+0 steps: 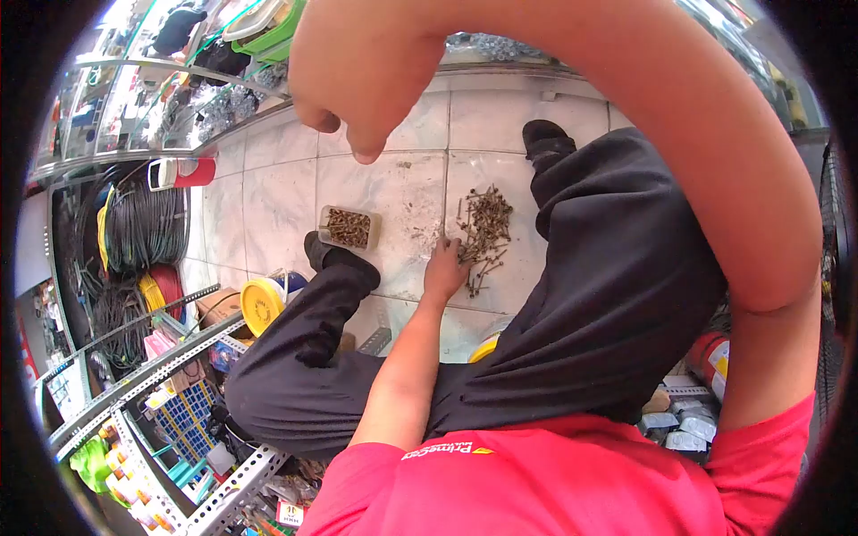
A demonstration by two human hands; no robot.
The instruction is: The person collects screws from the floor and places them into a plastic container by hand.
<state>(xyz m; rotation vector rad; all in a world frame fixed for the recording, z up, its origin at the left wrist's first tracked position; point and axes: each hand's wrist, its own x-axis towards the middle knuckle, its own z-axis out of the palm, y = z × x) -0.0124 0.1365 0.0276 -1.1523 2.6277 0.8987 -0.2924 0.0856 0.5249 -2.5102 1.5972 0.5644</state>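
Note:
My left hand reaches down to the tiled floor at the left edge of a loose pile of brownish screws. Its fingers are curled together against the pile, and whatever is between them is too small to make out. Left of that hand, a small clear rectangular tub holds more brown screws. My right hand is raised close to the camera, well above the floor and away from the screws. Its fingers are bent inward, and their inner side is hidden.
My legs in dark trousers frame the pile, with one shoe against the tub. Coils of black cable, a yellow-lidded bucket and a metal-framed rack stand on the left. A glass display case runs along the far side.

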